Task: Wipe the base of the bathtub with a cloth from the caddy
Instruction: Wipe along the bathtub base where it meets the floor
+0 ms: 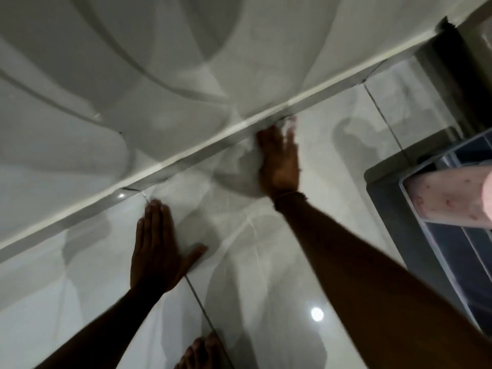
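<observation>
At the far left we see the white bathtub (111, 83), with its curved side filling the top of the view. Its base meets the shiny tiled floor (266, 262) along a pale strip that runs up from the lower left to the upper right.

Next comes our left hand (157, 249). It lies flat on the floor just beside the tub's base, with the fingers straight and together and the thumb out to the side. Its grip is wide open and holds nothing.

Below it, at the bottom edge, we see the toes of a bare foot (199, 352) on the floor.

Further right is our right hand (279, 161), with a thin band (288, 196) at the wrist. It presses a white cloth (239, 171) against the floor, right at the tub's base. The fingers are mostly straight and blurred, so the grip is open and flat on top of the cloth, not curled round it.

At the far right sits a grey caddy (383, 198), well apart from the cloth. Something pale pink with small red marks (450, 193) lies in it; we cannot tell what it is.
</observation>
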The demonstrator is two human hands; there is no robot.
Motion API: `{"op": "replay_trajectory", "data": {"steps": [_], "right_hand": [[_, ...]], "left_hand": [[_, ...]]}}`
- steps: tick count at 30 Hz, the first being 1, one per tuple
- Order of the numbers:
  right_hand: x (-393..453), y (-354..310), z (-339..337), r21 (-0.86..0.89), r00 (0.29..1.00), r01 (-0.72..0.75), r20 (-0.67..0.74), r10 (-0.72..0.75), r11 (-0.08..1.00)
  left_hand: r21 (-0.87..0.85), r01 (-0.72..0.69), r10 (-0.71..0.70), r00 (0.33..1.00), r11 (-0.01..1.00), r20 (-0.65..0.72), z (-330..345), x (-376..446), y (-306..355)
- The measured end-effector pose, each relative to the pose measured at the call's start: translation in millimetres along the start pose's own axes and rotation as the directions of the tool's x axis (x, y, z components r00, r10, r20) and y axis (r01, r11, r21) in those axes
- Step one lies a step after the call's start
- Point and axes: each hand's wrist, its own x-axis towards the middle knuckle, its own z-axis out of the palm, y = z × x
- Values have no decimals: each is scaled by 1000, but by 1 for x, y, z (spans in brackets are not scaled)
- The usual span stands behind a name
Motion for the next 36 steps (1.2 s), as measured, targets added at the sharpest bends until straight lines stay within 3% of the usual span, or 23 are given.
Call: {"op": "replay_trajectory", "data": {"steps": [5,11,13,16,17,20,22,24,28,32,36], "right_hand": [[-67,-95,52,136,970,178,139,-197,975],[-88,-116,68,102,865,451,195,-462,887],[-85,-108,67,117,875,434,180,-449,893],[-88,-109,66,137,961,223,135,-242,965],[-92,-114,67,128,963,223,127,-239,966],[-99,-123,75,119,879,430,171,-445,895],[-92,-113,74,108,847,485,190,-497,868],[-79,-91,67,92,886,434,140,-443,896],[-31,-21,33,87,981,192,4,-193,977],[34,59,-25,-139,997,71,13,-70,988],[89,113,-72,-121,994,-99,-68,91,988]], "left_hand": [[-15,-2,3,998,1000,66,-12,1,3],[23,-67,64,992,997,107,-21,0,-6],[8,-50,48,993,999,108,-22,0,-4],[-14,-20,22,993,1000,117,-22,1,-4],[-7,-27,28,993,1000,116,-21,2,-5],[33,-66,62,992,997,106,-22,2,-7],[9,-46,45,997,999,64,-20,1,-6],[-24,-10,11,999,1000,40,-17,2,-3],[-34,37,-36,999,999,25,-13,7,3],[-44,89,-88,996,995,24,-9,9,5],[-37,86,-85,996,996,11,-1,9,0]]}}
